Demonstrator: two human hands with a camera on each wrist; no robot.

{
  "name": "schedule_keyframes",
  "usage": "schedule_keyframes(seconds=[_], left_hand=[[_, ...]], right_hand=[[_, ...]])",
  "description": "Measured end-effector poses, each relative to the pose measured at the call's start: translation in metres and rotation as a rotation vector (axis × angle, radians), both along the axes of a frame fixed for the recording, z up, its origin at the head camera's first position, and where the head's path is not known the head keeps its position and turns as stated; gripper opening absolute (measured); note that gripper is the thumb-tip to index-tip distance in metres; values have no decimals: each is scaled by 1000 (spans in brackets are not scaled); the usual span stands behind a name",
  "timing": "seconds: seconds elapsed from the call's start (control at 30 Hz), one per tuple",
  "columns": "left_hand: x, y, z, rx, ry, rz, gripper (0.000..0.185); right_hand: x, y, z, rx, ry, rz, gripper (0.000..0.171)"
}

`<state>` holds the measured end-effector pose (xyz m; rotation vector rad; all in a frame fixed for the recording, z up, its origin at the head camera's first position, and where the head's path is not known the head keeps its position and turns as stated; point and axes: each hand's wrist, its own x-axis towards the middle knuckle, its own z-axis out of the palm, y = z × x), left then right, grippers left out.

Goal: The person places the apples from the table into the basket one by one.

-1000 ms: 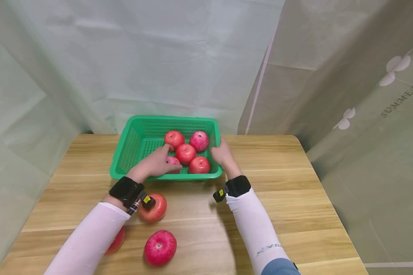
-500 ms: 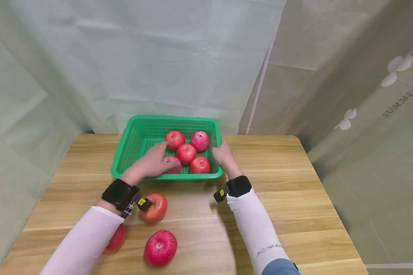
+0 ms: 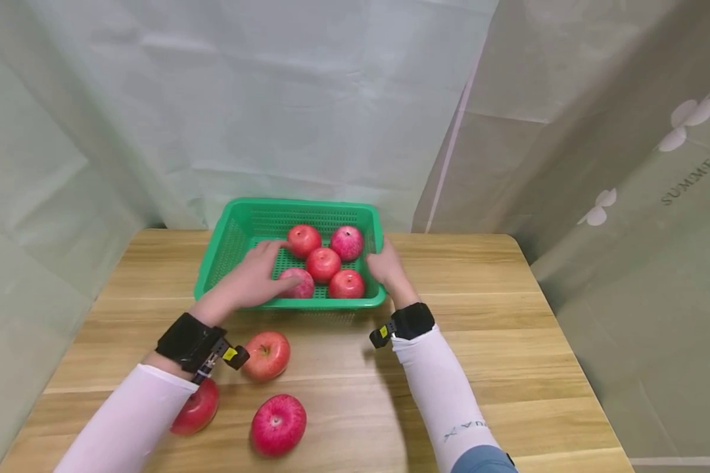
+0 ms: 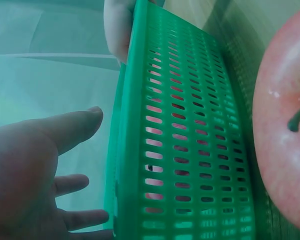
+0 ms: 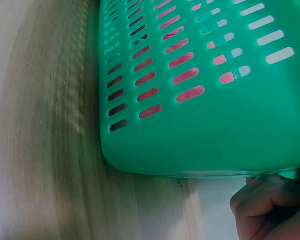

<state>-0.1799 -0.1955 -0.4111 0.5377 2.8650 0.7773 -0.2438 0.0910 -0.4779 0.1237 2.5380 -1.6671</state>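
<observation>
A green plastic basket (image 3: 307,304) with slotted walls stands at the table's far edge, several red apples in its middle and right part. My left hand (image 3: 251,276) reaches over its front rim, fingers spread, beside the front-left apple (image 3: 300,287); in the head view the thumb overlaps that apple. The left wrist view shows thumb and fingers extended around nothing. My right hand (image 3: 387,266) grips the basket's right rim, with curled fingers (image 5: 262,202) seen in the right wrist view.
Three more apples lie on the wooden table in front of the basket: one near its front wall (image 3: 269,355), one by the left forearm (image 3: 198,408) and a darker one (image 3: 278,426) nearer me. Pale hanging sheets (image 3: 307,118) enclose the table's back and sides.
My left hand has drawn back to the left with fingers spreading, away from the front-left apple, which stays in the basket. The right hand keeps its grip on the rim.
</observation>
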Motion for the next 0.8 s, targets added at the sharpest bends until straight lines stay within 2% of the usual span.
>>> schedule_keyframes(seconds=[0.5, 0.8], left_hand=[[20, -7, 12, -2, 70, -8, 81], [40, -13, 18, -2, 101, -24, 83]], right_hand=[[2, 0, 2, -24, -15, 13, 64], [3, 1, 2, -21, -15, 22, 63]])
